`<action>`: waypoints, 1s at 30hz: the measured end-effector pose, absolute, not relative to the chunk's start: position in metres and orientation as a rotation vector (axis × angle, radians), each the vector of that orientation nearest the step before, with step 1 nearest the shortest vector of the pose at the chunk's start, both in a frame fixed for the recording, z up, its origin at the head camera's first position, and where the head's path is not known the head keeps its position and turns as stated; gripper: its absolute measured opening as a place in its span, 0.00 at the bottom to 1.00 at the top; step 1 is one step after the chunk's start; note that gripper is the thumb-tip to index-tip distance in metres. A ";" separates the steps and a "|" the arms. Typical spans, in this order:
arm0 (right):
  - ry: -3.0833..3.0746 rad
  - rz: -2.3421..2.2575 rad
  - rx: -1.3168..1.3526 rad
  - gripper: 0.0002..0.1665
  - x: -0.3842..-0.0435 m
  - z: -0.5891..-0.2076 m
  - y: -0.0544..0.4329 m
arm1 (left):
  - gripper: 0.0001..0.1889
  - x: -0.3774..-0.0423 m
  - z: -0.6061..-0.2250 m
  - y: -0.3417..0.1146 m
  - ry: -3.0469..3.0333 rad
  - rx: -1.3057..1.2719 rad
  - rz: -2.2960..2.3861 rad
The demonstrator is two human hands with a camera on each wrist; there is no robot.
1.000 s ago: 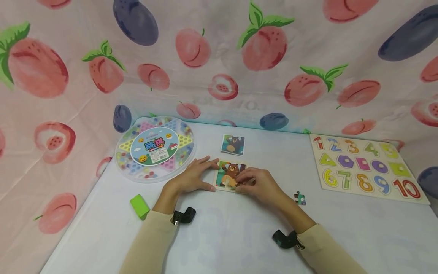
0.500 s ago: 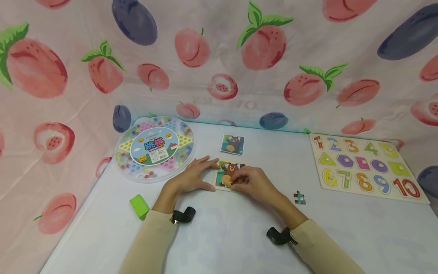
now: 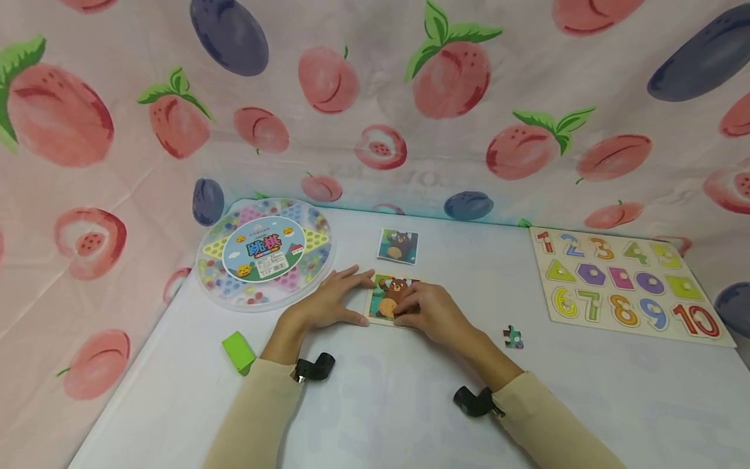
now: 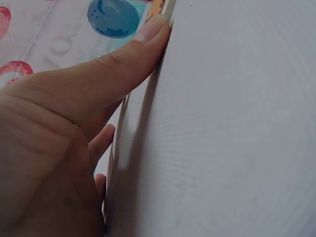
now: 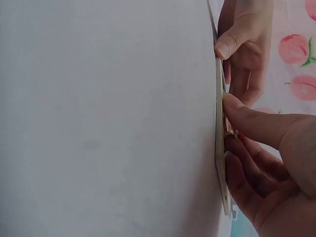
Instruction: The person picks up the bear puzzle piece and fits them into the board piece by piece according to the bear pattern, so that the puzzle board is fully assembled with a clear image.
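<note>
In the head view, a small jigsaw puzzle (image 3: pixel 383 301) with a brown bear lies flat on the white table between both hands. My left hand (image 3: pixel 328 301) rests at its left side, thumb at the near corner and forefinger at the far one, fingers spread. Over the right part of the puzzle, my right hand (image 3: pixel 436 314) pinches a puzzle piece (image 5: pixel 230 129) low against the board, as the right wrist view shows. My right fingers hide much of that side. A loose puzzle piece (image 3: pixel 513 337), teal and brown, lies to the right of my right hand.
Behind the puzzle is a bear picture card (image 3: pixel 398 246). A round Chinese checkers set (image 3: pixel 263 251) lies at the back left, with a green block (image 3: pixel 238 353) nearer me. A wooden number board (image 3: pixel 627 283) lies at the right. Fruit-patterned cloth (image 3: pixel 328 156) rises behind the table.
My right hand has shifted slightly left over the puzzle with the piece, and the pale gap at the bear's belly no longer shows. My left hand stays in place.
</note>
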State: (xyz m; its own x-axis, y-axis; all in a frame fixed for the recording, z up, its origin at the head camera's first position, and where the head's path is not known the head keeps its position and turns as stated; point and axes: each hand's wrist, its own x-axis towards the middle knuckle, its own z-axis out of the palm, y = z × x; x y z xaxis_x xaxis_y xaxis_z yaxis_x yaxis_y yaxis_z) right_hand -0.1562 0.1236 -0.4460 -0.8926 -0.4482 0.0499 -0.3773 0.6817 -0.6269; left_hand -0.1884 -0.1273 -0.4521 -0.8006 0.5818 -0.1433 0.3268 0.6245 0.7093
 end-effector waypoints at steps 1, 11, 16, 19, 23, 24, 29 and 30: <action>2.790 -0.982 -0.686 0.08 -0.156 -0.445 0.123 | 0.35 -0.189 -0.452 -0.127 2.490 0.729 0.983; 2.769 -0.935 -0.685 0.05 -0.161 -0.445 0.123 | 0.34 -0.190 -0.454 -0.126 2.490 0.733 0.994; 2.731 -0.995 -0.703 0.06 -0.163 -0.446 0.126 | 0.34 -0.190 -0.454 -0.126 2.488 0.710 0.988; 2.717 -1.014 -0.707 0.06 -0.164 -0.446 0.127 | 0.35 -0.190 -0.453 -0.126 2.493 0.711 0.981; 2.712 -1.033 -0.743 0.06 -0.166 -0.447 0.128 | 0.35 -0.190 -0.454 -0.127 2.496 0.720 0.977; 2.713 -1.037 -0.757 0.06 -0.166 -0.447 0.129 | 0.35 -0.190 -0.454 -0.127 2.496 0.722 0.976; 2.704 -1.067 -0.802 0.06 -0.165 -0.449 0.131 | 0.35 -0.191 -0.456 -0.127 2.498 0.735 0.974; 2.700 -1.072 -0.808 0.06 -0.165 -0.449 0.131 | 0.35 -0.191 -0.456 -0.127 2.498 0.736 0.976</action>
State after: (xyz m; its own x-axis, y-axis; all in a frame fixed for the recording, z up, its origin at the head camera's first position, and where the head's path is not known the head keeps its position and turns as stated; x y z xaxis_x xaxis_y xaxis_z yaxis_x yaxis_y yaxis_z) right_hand -0.1646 0.1310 -0.4490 -0.8489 -0.5229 0.0771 -0.4334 0.6051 -0.6678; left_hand -0.1910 -0.1267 -0.4557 -0.8000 0.5840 -0.1378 0.3360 0.6263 0.7035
